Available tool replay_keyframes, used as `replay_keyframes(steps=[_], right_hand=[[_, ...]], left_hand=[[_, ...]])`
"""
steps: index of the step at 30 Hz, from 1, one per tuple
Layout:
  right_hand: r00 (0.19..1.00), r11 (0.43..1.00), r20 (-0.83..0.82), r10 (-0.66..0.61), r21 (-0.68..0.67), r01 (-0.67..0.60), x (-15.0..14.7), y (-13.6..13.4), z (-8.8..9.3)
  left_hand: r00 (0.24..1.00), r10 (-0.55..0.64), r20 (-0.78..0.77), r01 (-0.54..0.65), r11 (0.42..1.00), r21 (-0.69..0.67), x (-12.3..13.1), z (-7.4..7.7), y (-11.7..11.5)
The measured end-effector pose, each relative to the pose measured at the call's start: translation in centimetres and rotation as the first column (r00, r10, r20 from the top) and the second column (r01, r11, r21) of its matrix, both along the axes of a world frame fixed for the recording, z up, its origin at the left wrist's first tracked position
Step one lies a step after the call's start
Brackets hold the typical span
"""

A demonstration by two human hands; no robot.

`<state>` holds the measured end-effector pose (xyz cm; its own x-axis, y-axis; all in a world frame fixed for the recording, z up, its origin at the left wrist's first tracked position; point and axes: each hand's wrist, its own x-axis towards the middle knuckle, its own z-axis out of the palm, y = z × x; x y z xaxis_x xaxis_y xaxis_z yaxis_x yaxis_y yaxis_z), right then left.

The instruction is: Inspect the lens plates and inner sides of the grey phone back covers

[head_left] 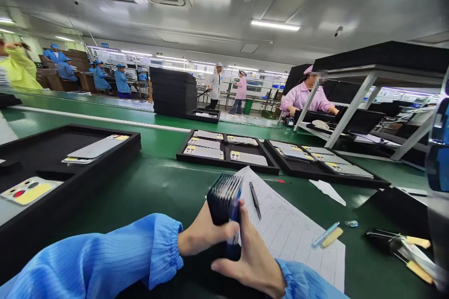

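Note:
My left hand (pixel 205 231) is wrapped around a stack of dark, thin, phone-sized panels (pixel 224 196) with rounded corners. The panels stand on edge, pressed together, just above the green table. Against the stack's right face lies my right hand (pixel 247 252), its fingers pointing up and its thumb stretched low toward the left. Between the palms, the lower part of the stack is partly hidden. Just behind it, a printed sheet with a grid (pixel 280 224) lies on the table, bearing black tweezers (pixel 255 201). Blue sleeves cover both wrists.
Black trays (pixel 140 142) (pixel 228 162) (pixel 380 182) hold white phone back panels (pixel 249 158) with yellow film. A blue pen (pixel 326 235) lies right. Stacked black trays (pixel 174 91) stand behind. A co-worker in pink (pixel 308 96) works beside a white-framed rack (pixel 354 107).

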<state>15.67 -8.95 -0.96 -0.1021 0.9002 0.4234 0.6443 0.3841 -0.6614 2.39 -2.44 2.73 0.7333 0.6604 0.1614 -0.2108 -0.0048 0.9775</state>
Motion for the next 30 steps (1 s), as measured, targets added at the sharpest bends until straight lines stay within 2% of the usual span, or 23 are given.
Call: replay_keyframes(steps=[1, 2, 4, 5, 9, 11, 14, 16, 22, 26, 30], right_hand=[[0.999, 0.999, -0.008, 0.038, -0.009, -0.038, 0.2, 0.0, 0.2], [0.997, 0.997, -0.017, 0.07, -0.027, -0.07, 0.4, 0.0, 0.4], [0.995, 0.992, -0.03, 0.093, -0.086, -0.095, 0.7, 0.1, 0.9], [0.996, 0.989, -0.032, 0.078, -0.12, -0.081, 0.8, 0.1, 1.1], [0.994, 0.963, -0.1, -0.052, -0.268, 0.023, 0.9, 0.4, 1.5], [0.988, 0.936, -0.146, -0.041, -0.351, -0.013, 0.8, 0.4, 1.4], [0.984, 0.92, -0.172, 0.045, -0.377, -0.108, 0.6, 0.3, 1.3], [0.983, 0.923, -0.17, 0.066, -0.363, -0.125, 0.4, 0.1, 1.1], [0.977, 0.925, -0.214, 0.021, -0.367, -0.101, 0.1, -0.7, 0.8], [0.972, 0.921, -0.235, 0.015, -0.375, -0.105, 0.1, -0.8, 0.9], [0.972, 0.927, -0.233, 0.034, -0.355, -0.117, 0.0, -0.6, 1.1]], left_hand=[[0.999, -0.028, 0.023, 0.031, 0.987, -0.158, -0.2, -0.1, 0.2], [0.997, -0.058, 0.045, 0.069, 0.946, -0.318, -0.6, -0.2, 0.5], [0.992, -0.094, 0.079, 0.123, 0.814, -0.567, -1.4, -0.7, 1.0], [0.991, -0.092, 0.093, 0.13, 0.76, -0.637, -1.9, -1.1, 1.2], [0.986, -0.123, 0.117, 0.167, 0.591, -0.789, -3.7, -2.7, 0.7], [0.984, -0.151, 0.1, 0.165, 0.527, -0.834, -4.2, -3.1, 0.1], [0.978, -0.201, 0.048, 0.137, 0.459, -0.878, -4.2, -3.2, -0.4], [0.973, -0.227, 0.042, 0.138, 0.427, -0.894, -4.1, -3.2, -0.4], [0.95, -0.293, 0.107, 0.209, 0.345, -0.915, -3.8, -3.5, 0.1], [0.933, -0.337, 0.129, 0.259, 0.374, -0.891, -3.8, -3.7, 0.1], [0.932, -0.33, 0.151, 0.279, 0.386, -0.879, -4.0, -3.9, 0.1]])
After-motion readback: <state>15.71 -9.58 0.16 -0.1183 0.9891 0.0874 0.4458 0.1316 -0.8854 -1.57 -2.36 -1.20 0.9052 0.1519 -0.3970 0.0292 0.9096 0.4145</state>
